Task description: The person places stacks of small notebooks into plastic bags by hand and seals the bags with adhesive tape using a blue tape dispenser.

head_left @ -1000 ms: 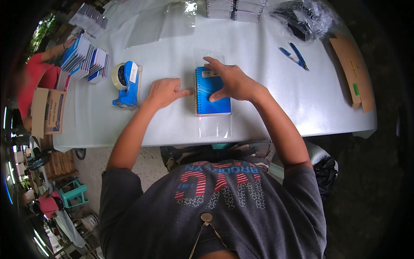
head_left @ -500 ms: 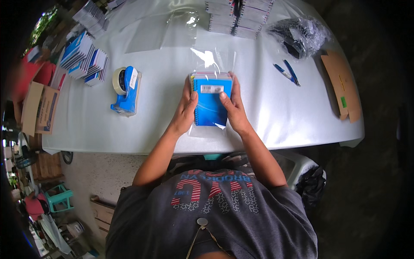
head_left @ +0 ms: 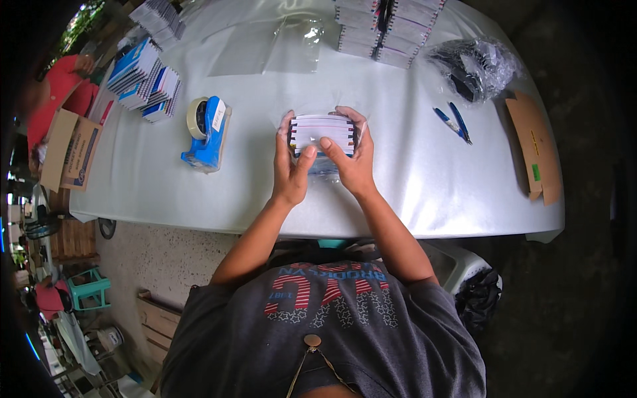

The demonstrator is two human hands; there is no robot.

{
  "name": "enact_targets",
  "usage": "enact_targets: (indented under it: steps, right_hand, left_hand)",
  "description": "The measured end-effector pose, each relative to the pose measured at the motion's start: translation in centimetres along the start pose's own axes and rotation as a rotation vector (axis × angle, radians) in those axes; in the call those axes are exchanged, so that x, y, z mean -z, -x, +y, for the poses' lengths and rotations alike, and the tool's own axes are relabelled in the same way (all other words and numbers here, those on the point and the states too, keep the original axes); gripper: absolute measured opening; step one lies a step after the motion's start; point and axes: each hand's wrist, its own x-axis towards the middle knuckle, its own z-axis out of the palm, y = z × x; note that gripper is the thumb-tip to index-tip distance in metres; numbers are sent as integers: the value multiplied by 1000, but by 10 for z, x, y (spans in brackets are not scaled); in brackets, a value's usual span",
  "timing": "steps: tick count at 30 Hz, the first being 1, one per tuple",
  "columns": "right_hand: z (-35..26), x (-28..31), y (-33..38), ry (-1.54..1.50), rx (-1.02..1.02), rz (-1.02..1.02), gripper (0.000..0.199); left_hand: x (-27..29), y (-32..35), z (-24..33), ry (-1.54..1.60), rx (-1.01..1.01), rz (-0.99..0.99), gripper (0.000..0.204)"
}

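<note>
Between my two hands is a stack of spiral notebooks point(head_left: 322, 130) in a clear plastic bag, its white page edges turned up toward me. My left hand point(head_left: 290, 174) grips the left side, thumb along the near edge. On the right side, my right hand point(head_left: 355, 162) clasps the stack with its thumb across the near pages. The clear film point(head_left: 325, 174) bunches below the thumbs. To the left of my hands stands a blue tape dispenser point(head_left: 211, 136) with a roll of tape point(head_left: 196, 119).
Notebook stacks point(head_left: 142, 83) stand at the far left, and taller ones point(head_left: 385, 30) at the back. Flat clear bags point(head_left: 265, 50) lie between them. At the right are a blue cutting tool point(head_left: 453, 124), crumpled plastic point(head_left: 474, 66) and a cardboard piece point(head_left: 533, 149). A person in red point(head_left: 63, 93) is beside a carton point(head_left: 71, 149).
The bagged notebooks have tipped from showing the blue cover to showing the page edges. Both hands have stayed on the stack, and the thumbs have moved closer together. The view has shifted slightly.
</note>
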Motion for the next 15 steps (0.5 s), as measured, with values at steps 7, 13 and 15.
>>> enact_targets:
  steps: [7,13,15]
  right_hand:
    - [7,6,2,-105,-1,-7,83]
    - [17,7,5,-27,35,-23,120]
    - [13,7,5,-22,20,-39,122]
  left_hand:
    - [0,0,-8,-79,-103,4,75]
    - [-1,2,-18,-253,-175,33,80]
    - [0,2,-20,-282,-197,57,81]
